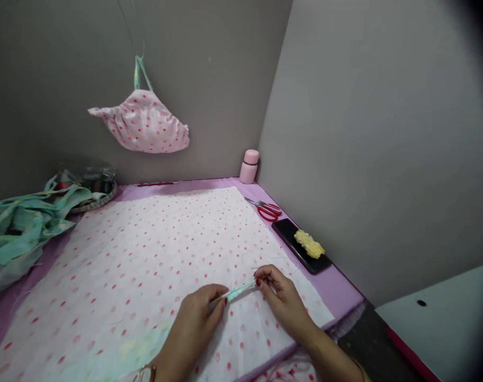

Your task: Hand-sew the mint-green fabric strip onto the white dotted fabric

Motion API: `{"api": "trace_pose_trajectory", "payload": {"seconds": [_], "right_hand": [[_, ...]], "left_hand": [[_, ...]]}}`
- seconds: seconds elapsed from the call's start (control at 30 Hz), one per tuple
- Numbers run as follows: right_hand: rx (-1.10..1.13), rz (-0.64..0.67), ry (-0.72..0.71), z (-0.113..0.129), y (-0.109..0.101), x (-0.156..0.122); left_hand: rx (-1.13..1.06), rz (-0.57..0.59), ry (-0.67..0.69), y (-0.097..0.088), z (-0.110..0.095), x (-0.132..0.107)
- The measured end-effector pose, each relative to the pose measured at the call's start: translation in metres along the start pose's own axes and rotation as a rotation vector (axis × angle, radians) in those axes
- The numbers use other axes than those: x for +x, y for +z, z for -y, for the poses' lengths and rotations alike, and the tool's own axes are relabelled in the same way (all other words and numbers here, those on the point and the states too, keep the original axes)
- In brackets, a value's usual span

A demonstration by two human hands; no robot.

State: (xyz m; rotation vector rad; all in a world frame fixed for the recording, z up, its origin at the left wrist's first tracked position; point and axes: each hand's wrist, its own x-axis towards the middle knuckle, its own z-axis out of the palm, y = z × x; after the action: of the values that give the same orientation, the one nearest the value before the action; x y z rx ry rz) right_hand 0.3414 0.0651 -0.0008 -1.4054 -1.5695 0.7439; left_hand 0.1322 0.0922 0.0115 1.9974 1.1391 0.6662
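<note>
My left hand [199, 313] and my right hand [283, 297] both pinch a narrow teal fabric strip [238, 291], stretched between them just above a white cloth with red dots [146, 254]. That cloth lies spread over the purple table [336, 286]. The fingers of both hands are closed on the strip's ends. A thin thread or needle shows faintly by my right fingertips; I cannot make it out.
Red-handled scissors [267, 209] lie at the right, beside a black phone [299, 244] with a yellow hair clip [309, 244] on it. A pink bottle [249, 166] stands in the corner. Teal fabric [22, 228] is heaped at left by a round tin [96, 188]. A dotted fabric piece [143, 123] hangs on the wall.
</note>
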Motion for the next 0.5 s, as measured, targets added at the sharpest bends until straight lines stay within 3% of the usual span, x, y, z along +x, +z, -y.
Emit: {"api": "trace_pose_trajectory", "payload": {"seconds": [0.2,0.37,0.5], "right_hand": [[-0.002,0.012,-0.007,-0.0002,-0.0004,-0.0006],[0.004,0.011,-0.008,0.0010,-0.0008,-0.0007],[0.035,0.012,-0.008,-0.0003,-0.0003,0.0000]], "left_hand": [[0.130,-0.018,0.094,0.0022,-0.0009,-0.0002],[0.359,0.046,0.160,0.0074,-0.0013,-0.0022],[0.520,0.026,0.237,0.0100,-0.0058,-0.0027]]}}
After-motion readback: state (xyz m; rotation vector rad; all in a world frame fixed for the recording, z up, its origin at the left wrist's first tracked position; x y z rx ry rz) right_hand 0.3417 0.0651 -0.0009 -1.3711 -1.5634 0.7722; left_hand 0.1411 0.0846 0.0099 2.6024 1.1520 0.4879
